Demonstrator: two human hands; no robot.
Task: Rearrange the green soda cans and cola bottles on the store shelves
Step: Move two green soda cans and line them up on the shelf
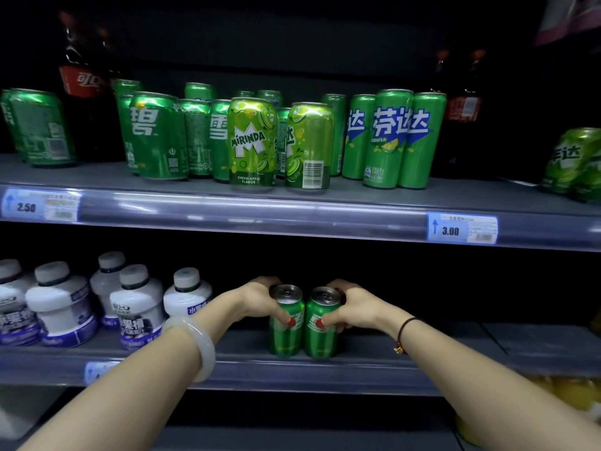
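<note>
Two green soda cans stand side by side on the lower shelf [374, 369]. My left hand [260, 302] grips the left can [285, 333]; my right hand [354, 307] grips the right can [322, 336]. On the upper shelf [195, 190] stand several green cans: a dark green group [156, 138], two Mirinda cans [252, 141], and tall slim cans [390, 138]. A cola bottle [83, 89] rises behind the cans at the left, and two more cola bottles [461, 102] stand at the right.
White drink bottles [130, 307] with purple labels fill the lower shelf's left part. More light green cans [575, 164] sit at the upper shelf's far right. Price tags [461, 229] hang on the shelf rail. Yellow goods [572, 395] show low at the right.
</note>
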